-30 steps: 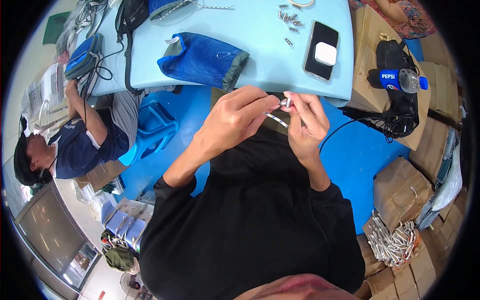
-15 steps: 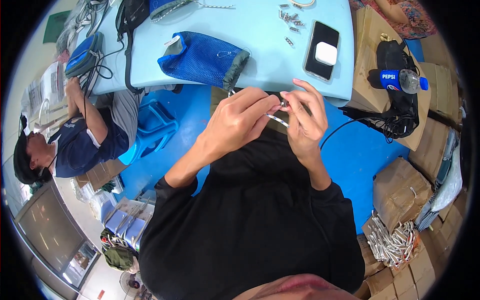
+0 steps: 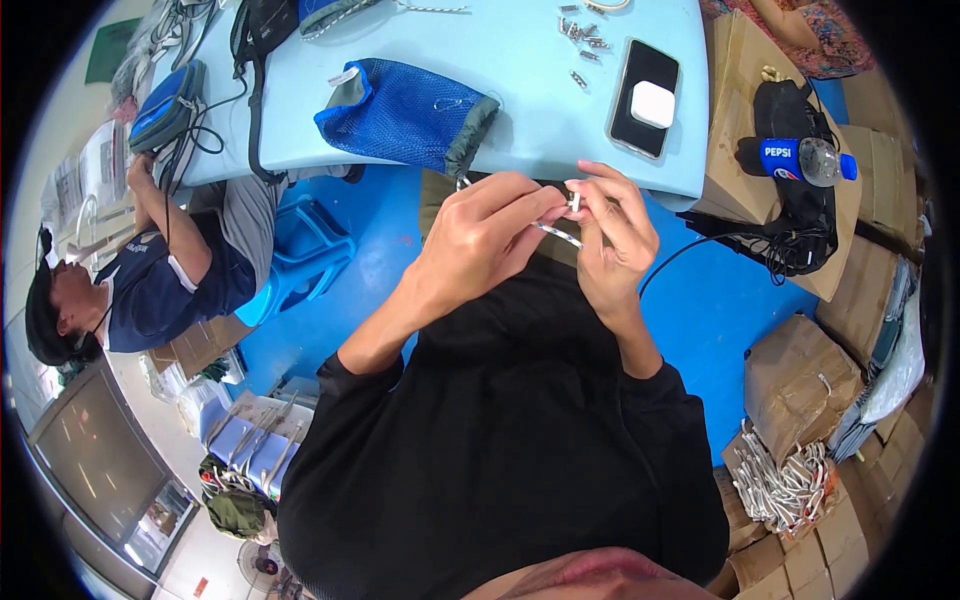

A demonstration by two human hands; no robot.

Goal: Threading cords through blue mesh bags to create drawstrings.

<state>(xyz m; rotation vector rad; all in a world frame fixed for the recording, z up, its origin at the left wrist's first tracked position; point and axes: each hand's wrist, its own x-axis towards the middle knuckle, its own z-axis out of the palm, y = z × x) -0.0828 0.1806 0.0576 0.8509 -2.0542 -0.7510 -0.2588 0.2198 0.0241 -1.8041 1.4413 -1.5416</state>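
Note:
My left hand [image 3: 487, 240] and my right hand [image 3: 612, 238] meet in front of my chest, just below the edge of the light blue table [image 3: 520, 120]. Between their fingertips they pinch a small silvery metal piece [image 3: 574, 203] joined to a thin light cord [image 3: 556, 233] that runs under my left fingers. Both hands grip it; the far end of the cord is hidden behind my left hand.
On the table lie a blue mesh pouch [image 3: 405, 112], a black phone [image 3: 645, 97] with a white case on it, and several small metal parts [image 3: 583, 32]. Another person [image 3: 150, 285] sits at left. Cardboard boxes [image 3: 800, 380], a bottle [image 3: 800, 160] and a black bag stand at right.
Both hands have stayed together at the same spot; the fingers shifted slightly around the small metal piece and the cord.

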